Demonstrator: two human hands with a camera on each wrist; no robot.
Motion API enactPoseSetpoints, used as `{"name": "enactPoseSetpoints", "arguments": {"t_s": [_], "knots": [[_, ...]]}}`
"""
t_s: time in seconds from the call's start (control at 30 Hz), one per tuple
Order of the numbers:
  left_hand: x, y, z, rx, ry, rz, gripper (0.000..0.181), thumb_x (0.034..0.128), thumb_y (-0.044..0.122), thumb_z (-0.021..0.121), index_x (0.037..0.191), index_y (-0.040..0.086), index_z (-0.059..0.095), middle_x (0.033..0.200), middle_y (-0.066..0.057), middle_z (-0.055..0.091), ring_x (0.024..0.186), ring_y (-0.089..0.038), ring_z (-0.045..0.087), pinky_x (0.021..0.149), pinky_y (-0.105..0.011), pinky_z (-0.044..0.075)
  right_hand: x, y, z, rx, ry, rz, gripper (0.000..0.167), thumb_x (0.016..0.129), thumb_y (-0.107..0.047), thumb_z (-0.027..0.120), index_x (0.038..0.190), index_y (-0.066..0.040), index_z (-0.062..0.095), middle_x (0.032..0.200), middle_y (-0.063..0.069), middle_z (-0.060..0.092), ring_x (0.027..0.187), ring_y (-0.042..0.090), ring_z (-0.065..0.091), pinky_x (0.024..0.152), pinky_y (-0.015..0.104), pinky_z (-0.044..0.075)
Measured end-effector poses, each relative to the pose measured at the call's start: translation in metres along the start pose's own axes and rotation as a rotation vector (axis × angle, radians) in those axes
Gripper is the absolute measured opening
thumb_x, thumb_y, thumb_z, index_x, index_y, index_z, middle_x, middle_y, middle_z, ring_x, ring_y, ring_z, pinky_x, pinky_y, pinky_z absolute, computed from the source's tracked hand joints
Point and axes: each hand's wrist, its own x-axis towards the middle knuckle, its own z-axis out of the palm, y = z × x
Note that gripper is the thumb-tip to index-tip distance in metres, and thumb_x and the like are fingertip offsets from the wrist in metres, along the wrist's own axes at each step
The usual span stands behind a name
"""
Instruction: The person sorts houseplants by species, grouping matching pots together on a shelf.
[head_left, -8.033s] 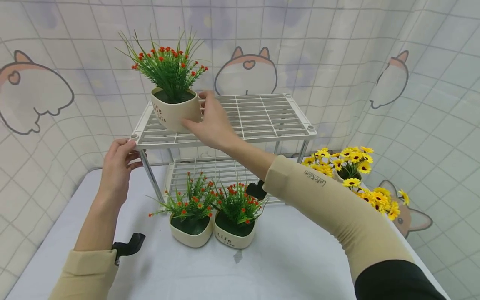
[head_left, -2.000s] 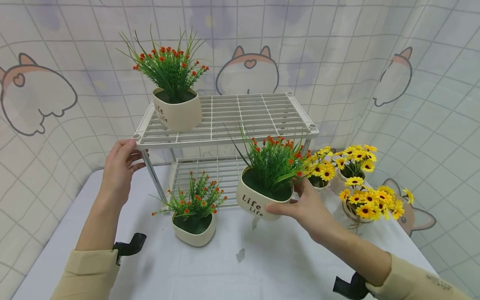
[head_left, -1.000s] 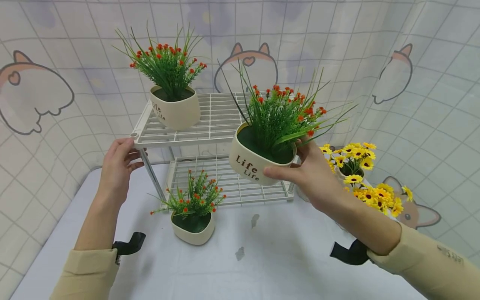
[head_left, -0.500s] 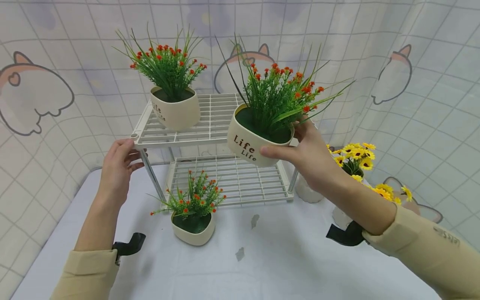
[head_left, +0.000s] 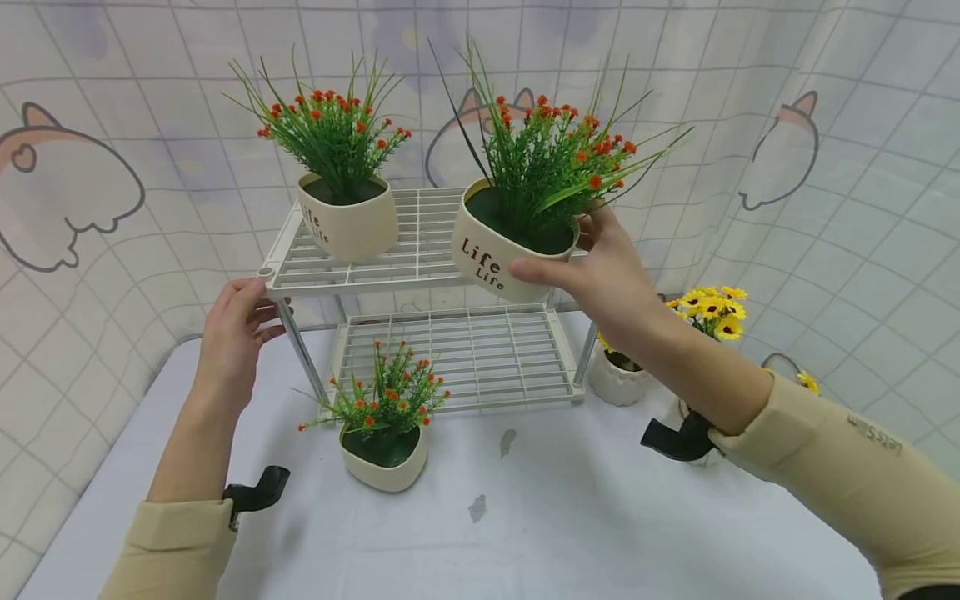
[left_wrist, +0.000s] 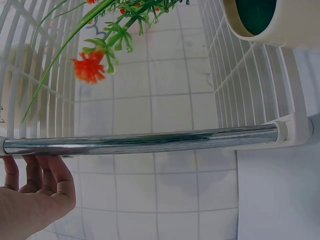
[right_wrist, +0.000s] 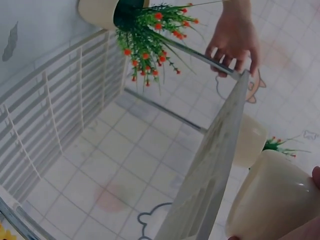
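Note:
My right hand [head_left: 611, 275] holds a cream pot with "Life" lettering [head_left: 495, 250], planted with grass and red flowers, tilted at the upper shelf's front edge. In the right wrist view this pot [right_wrist: 275, 195] appears just off the shelf's upper side. A matching potted plant [head_left: 348, 221] stands on the left of the upper shelf. My left hand [head_left: 232, 333] grips the front left corner of the white two-tier wire rack [head_left: 431, 279], its fingers behind the metal post [left_wrist: 140, 143]. A third red-flowered pot [head_left: 384, 458] stands on the table before the lower shelf.
Right of the rack stand several pots of yellow flowers [head_left: 708, 308], partly hidden by my right forearm. One whitish pot [head_left: 618, 379] is close to the rack's right post. A white cloth [head_left: 525, 533] covers the table, and a tile-patterned curtain [head_left: 675, 125] hangs behind.
My right hand let go of the upper-left pot, took a second red-flowered pot from the table, and raised it to the upper shelf, moving slightly left lately. My left hand stays on the corner.

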Motion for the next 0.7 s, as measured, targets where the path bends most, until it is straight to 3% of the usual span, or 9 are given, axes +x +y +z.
{"name": "enactPoseSetpoints", "arguments": {"t_s": [0.33,0.57,0.7], "knots": [[-0.001,-0.001,0.0,0.015,-0.001,0.001,0.024,0.1095,0.041,0.046,0.117,0.018,0.052,0.115,-0.003,0.055,0.107,-0.017,0.053,0.089,-0.028,0.041,0.027,0.001,0.017,-0.073,0.003,0.029,0.085,0.082,-0.01,0.087,0.148,-0.01,0.034,0.141,0.011,0.043,0.126,0.025,0.051,0.099,0.043,0.051],[-0.001,-0.001,0.001,0.033,0.0,0.009,0.025,0.1096,0.042,0.046,0.118,0.019,0.051,0.116,-0.003,0.054,0.108,-0.017,0.053,0.09,-0.027,0.042,0.045,0.001,0.026,-0.141,0.009,0.069,0.092,0.083,-0.019,0.087,0.154,-0.01,0.029,0.142,0.009,0.046,0.121,0.021,0.057,0.1,0.04,0.049],[0.0,-0.001,0.001,0.023,0.005,0.003,0.025,0.1096,0.041,0.046,0.118,0.018,0.051,0.115,-0.003,0.055,0.107,-0.017,0.053,0.089,-0.027,0.042,0.054,0.004,0.034,-0.127,0.009,0.077,0.096,0.084,-0.021,0.087,0.157,-0.01,0.026,0.137,0.011,0.048,0.121,0.021,0.057,0.099,0.039,0.05]]}}
